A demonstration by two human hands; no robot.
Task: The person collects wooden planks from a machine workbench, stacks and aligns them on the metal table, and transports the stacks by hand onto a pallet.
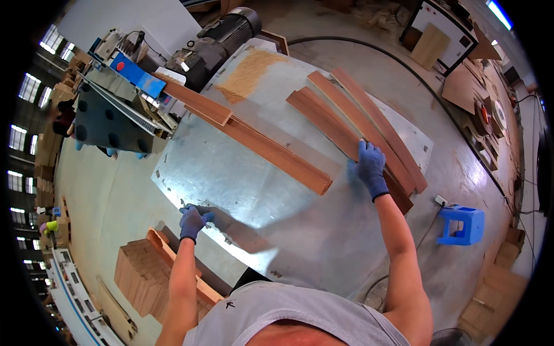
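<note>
My right hand [370,167], in a blue-grey glove, is closed on a reddish-brown wooden board [324,122] at the right of a metal table [231,190]. Just right of it lie a second wooden board [352,112] and an outermost board [385,128], fanned apart at their far ends. By the table's near left edge, my gloved left hand [194,222] has its thumb apart from its bent fingers and holds nothing visible. Between the hands, a long grooved board [283,161] slants across the tabletop, meeting another board [199,104] that extends from a machine's blue guard [137,75].
A dark motor [228,37] stands behind the table beside a patch of sawdust [245,72]. Stacked wood pieces [138,274] are below my left forearm. A blue stool [461,225] stands on the right. A hose [398,55] curves along the floor. Another person [64,121] is at far left.
</note>
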